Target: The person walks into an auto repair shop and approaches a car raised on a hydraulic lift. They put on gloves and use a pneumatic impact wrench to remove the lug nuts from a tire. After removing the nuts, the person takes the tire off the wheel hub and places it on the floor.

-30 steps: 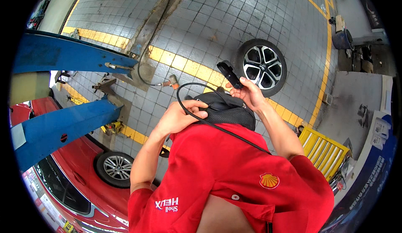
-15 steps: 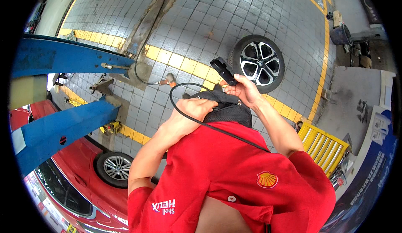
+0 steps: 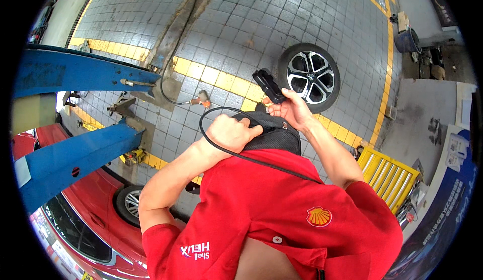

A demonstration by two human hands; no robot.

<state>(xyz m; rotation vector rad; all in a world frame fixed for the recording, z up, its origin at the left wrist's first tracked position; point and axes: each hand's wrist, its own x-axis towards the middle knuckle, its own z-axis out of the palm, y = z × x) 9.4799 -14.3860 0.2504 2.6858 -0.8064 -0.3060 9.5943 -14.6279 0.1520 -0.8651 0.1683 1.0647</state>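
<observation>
A black mesh waist bag (image 3: 279, 138) sits at my waist, its top partly open. My left hand (image 3: 231, 133) is closed at the bag's left side, fingers curled over its edge; the fingertips are partly hidden. A thin black cable (image 3: 202, 125) loops past this hand and runs across my red shirt. In my right hand (image 3: 294, 110) is a long black clamp-like holder (image 3: 267, 86), gripped by its lower end just beyond the bag. Its far end points up and left, near a loose wheel.
The loose wheel (image 3: 310, 75) lies flat on the tiled floor. Blue lift arms (image 3: 80, 149) reach in from the left above a red car (image 3: 95, 207). An air tool (image 3: 202, 99) on a hose lies on the floor. A yellow rack (image 3: 387, 177) stands at right.
My left hand has shifted left and slightly up, with its fingers drawn back from the bag's opening. The right hand still holds the black holder, which has turned slightly.
</observation>
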